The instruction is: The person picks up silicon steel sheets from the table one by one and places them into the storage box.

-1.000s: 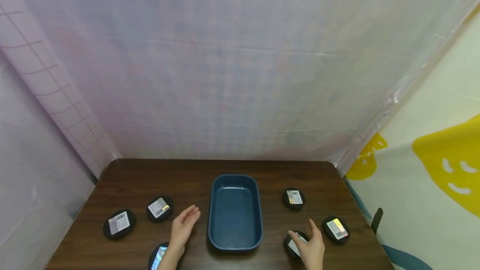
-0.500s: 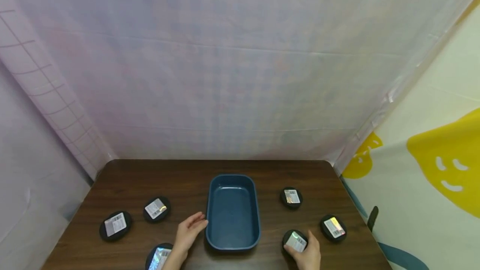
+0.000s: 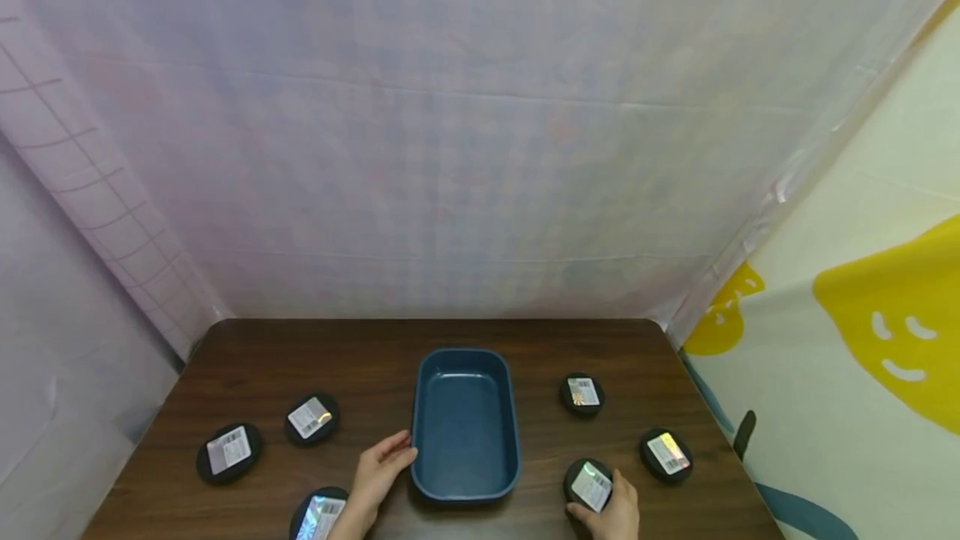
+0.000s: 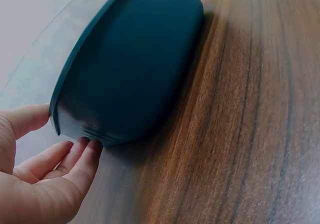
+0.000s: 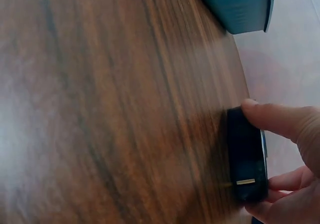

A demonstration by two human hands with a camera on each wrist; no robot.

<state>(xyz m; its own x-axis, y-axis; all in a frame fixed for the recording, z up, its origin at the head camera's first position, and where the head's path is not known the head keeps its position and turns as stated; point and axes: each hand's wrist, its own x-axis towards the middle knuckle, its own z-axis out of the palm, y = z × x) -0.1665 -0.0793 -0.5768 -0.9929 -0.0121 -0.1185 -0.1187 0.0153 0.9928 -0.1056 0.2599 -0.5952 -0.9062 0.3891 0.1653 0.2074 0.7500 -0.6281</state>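
A deep blue rectangular tray [image 3: 467, 427] stands mid-table. At its left side my left hand [image 3: 378, 472] has the thumb at the rim and bent fingertips against the outer wall, plainly seen on the tray [image 4: 120, 63] in the left wrist view. My right hand [image 3: 617, 511] grips a flat round black case [image 3: 589, 486] with a white barcode label on top. Thumb and fingers hold opposite sides of this case [image 5: 246, 156], which lies close over the wood in the right wrist view.
Similar labelled black cases lie on the brown table [image 3: 360, 348]: one back right [image 3: 582, 394], one far right [image 3: 666, 457], and several at left, including a case [image 3: 311, 420] and a case [image 3: 228, 454]. Another case [image 3: 318, 515] sits partly behind the left forearm.
My left hand has moved right, from beside the tray to its left rim. The right hand's fingers have come together round the near right case. The head view has shifted slightly.
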